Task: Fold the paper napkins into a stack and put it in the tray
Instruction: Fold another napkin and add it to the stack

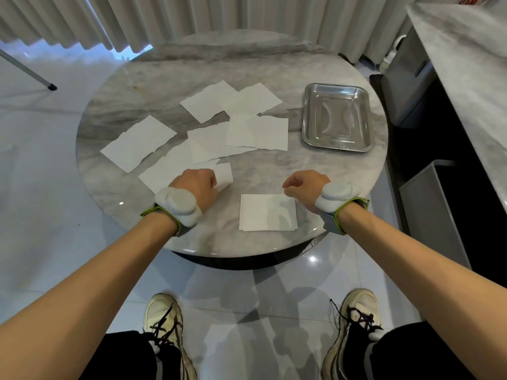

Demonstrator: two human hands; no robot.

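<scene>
Fingers (pixel 211 180) pinching napkin (pixel 224 173) in left hand (pixel 194 187), right hand (pixel 304 185) curled

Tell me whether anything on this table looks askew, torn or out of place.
The loose napkins lie scattered at mixed angles, overlapping across the middle of the table, several with ragged torn edges. The folded stack near the front edge has slightly offset layers. The tray sits empty and looks undamaged.
</scene>
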